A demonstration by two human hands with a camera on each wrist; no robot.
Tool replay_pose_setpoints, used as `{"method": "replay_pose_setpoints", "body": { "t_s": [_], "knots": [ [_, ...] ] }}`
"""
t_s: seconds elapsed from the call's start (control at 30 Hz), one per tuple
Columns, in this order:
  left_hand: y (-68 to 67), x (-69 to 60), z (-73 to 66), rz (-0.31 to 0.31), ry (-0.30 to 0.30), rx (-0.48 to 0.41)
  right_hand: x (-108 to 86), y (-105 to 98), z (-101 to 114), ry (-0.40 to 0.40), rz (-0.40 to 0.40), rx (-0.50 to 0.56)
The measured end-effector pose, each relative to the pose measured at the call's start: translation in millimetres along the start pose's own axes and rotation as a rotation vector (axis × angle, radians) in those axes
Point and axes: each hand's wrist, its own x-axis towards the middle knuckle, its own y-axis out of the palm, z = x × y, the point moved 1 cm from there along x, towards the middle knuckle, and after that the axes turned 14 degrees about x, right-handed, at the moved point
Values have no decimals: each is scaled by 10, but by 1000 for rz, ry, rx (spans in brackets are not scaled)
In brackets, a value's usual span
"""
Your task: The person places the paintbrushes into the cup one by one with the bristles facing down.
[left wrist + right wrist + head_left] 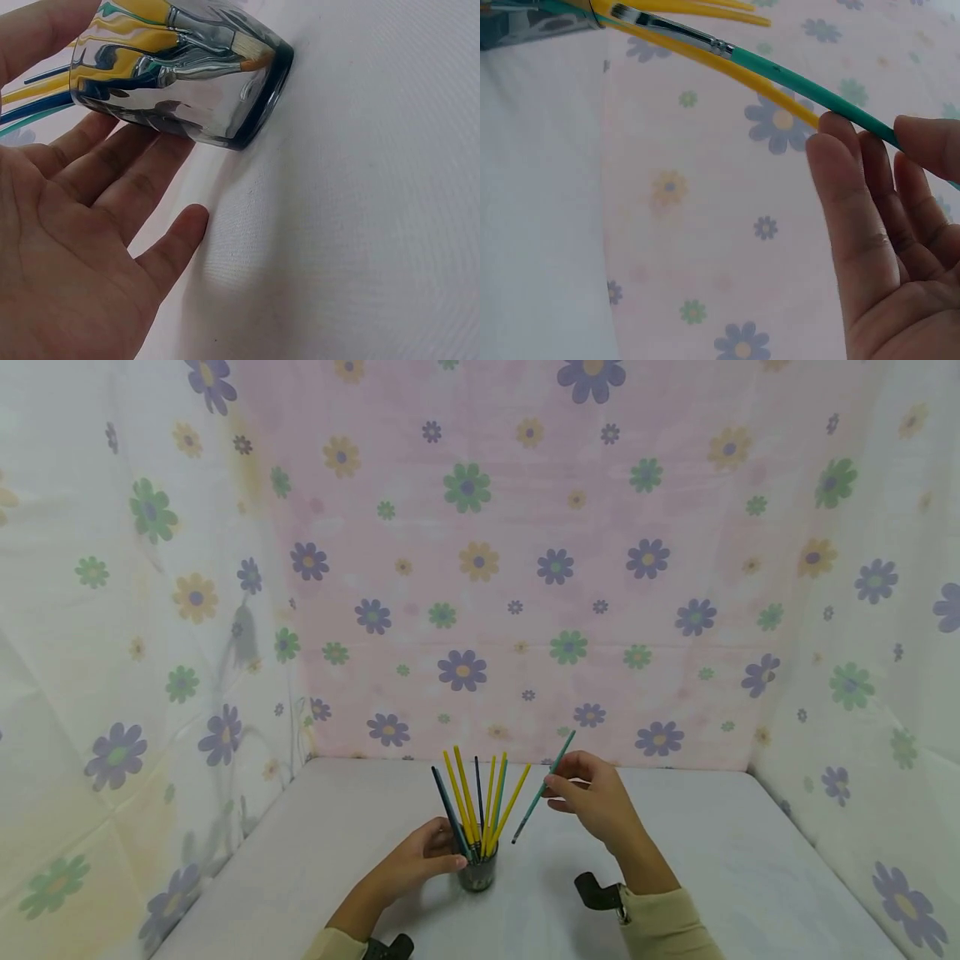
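Observation:
A clear drinking glass [478, 877] stands on the white table, holding several paintbrushes with yellow [466, 793], dark blue and teal handles pointing up. My left hand [420, 860] holds the glass from its left side, thumb in front and fingers behind. Through the glass wall, the left wrist view shows pale bristles [252, 49] near the base. To the right of the glass and above the table, my right hand [600, 800] pinches a teal paintbrush [802, 88] between thumb and fingertips. That brush is tilted, its bristle end down toward the glass but apart from it.
White cloth covers the table [675, 852]. Behind it hangs a pink flowered curtain [525, 568], with pale flowered sheets at both sides. Dark wrist mounts [597, 892] sit at the cuffs of the beige sleeves.

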Motion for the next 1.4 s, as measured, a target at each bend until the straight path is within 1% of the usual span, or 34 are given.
{"method": "replay_pose_setpoints", "body": {
  "t_s": [0.07,0.23,0.43,0.6,0.8,0.9,1.13,1.4],
  "knots": [
    [1,2,3,1,4,1,-9,49,-4,-18,6,5],
    [2,0,8,4,16,-2,-27,169,-37,-46,17,-24],
    [-1,-4,4,7,14,-12,-50,306,-102,-58,41,-45],
    [1,4,3,4,11,-18,-60,366,-150,-73,69,-43],
    [1,12,-9,6,0,-16,-54,421,-181,-97,45,-33],
    [-1,12,-8,5,-5,-20,-51,460,-215,-86,60,-71],
    [-2,5,1,7,-8,-45,-38,511,-333,-51,137,-210],
    [6,-1,-3,9,4,-40,-16,487,-434,-13,183,-297]
  ]
}}
